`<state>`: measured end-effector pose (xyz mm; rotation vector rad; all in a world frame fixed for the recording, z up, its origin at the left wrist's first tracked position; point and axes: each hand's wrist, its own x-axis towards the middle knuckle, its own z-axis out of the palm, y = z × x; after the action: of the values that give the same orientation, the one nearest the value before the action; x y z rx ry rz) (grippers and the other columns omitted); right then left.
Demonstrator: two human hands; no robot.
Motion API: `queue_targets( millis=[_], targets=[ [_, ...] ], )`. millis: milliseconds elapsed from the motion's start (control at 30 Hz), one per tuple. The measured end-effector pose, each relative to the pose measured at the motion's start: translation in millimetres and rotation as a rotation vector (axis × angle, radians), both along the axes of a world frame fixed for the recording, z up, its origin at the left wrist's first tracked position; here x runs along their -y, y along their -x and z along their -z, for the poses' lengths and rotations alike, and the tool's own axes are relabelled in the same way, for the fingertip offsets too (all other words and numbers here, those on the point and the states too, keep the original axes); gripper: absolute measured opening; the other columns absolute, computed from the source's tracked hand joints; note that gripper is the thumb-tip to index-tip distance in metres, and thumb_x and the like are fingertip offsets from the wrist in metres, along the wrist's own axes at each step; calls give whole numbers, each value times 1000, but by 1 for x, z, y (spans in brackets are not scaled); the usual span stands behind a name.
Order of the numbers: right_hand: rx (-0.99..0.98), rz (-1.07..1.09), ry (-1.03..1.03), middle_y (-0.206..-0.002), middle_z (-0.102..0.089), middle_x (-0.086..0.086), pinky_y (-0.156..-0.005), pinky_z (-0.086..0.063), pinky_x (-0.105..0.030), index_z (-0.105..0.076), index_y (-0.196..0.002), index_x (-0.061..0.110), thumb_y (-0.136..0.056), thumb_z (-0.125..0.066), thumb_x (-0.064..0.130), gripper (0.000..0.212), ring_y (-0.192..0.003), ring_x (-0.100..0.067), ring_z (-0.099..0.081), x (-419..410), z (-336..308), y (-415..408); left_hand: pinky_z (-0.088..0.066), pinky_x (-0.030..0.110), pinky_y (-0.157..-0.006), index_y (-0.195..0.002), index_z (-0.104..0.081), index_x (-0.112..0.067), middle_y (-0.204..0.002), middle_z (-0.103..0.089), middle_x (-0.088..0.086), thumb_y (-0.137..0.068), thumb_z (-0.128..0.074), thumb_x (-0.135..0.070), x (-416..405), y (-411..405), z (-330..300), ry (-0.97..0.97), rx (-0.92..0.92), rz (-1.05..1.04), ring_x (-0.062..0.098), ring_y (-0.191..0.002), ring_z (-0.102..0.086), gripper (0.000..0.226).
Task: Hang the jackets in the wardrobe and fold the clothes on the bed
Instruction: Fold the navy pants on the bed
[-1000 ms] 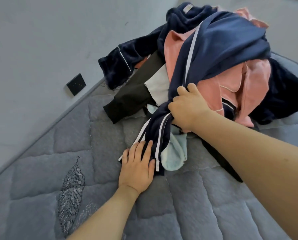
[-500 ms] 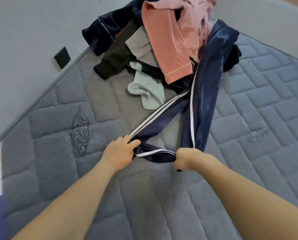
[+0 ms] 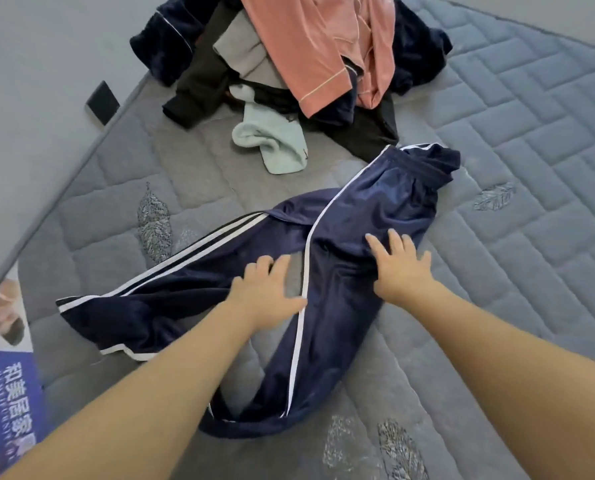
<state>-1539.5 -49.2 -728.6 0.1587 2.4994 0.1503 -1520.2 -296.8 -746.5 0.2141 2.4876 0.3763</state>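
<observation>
Navy track trousers with white side stripes [image 3: 355,220] lie spread on the grey quilted mattress [image 3: 517,188], waistband at the upper right, legs reaching left and toward me. My left hand [image 3: 266,294] rests flat on the trousers near the crotch, fingers straight. My right hand [image 3: 398,268] presses flat on the upper leg, fingers spread. Behind them lies a pile of clothes: a pink garment [image 3: 320,46], a dark navy fleece [image 3: 164,43], a black piece [image 3: 199,84] and a pale mint garment [image 3: 272,140].
A grey wall [image 3: 40,64] runs along the mattress's left edge, with a black wall plate [image 3: 103,102] on it. A printed label with blue lettering [image 3: 5,393] lies at the mattress's lower left corner. Bare mattress stretches to the right.
The trousers were pulled out of the pile toward me and laid out. Both hands let go of the fabric and now lie flat on it.
</observation>
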Motion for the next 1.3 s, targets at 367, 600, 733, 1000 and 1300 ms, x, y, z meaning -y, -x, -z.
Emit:
queue_targets(
  millis=[367,600,733,1000,1300],
  targets=[
    [348,-350,53,-107,-68,-7,-66,-42,-27,-68,-100,16,-81,-51,20,26,-100,-29,-65,-1,21,-81,-38,33,-99,-131,-50,-31,-133,-59,1,-90,-42,-20,-45,-103,30,-134,219,484,26,-120,-54,43],
    [166,879,528,-86,-68,-12,-61,-61,-41,-58,-101,6,-86,-48,39,38,-67,-31,-68,-45,-11,-90,-48,30,-88,-103,-63,-22,-110,-63,-7,-84,-49,-26,-24,-69,-2,-110,505,339,18,-104,-59,23],
    [9,1302,606,-96,-57,-24,-47,-53,-42,-19,-144,14,-75,-59,65,94,-73,-39,-64,-48,-2,-48,-48,29,-83,-109,-43,-27,-102,-59,-9,-80,-66,-40,-55,-48,1,-319,457,-89,14,-97,-60,38],
    [-238,1362,732,-99,-64,-14,-63,-54,-33,-61,-97,2,-79,-56,11,21,-78,-29,-61,-72,14,-81,-41,31,-61,-79,-42,-19,-72,-52,-5,-81,-53,-23,-132,-107,-1,-466,322,-47,14,-64,-46,12],
    [-841,1940,1056,-75,-57,-4,-36,-40,-17,-57,-97,12,-87,-33,-6,32,-55,-20,-52,-265,-114,-194,-44,29,-58,-69,-46,-36,-65,-52,-15,-85,-56,-24,-307,-172,-105,-613,365,281,8,-59,-49,23]
  ],
)
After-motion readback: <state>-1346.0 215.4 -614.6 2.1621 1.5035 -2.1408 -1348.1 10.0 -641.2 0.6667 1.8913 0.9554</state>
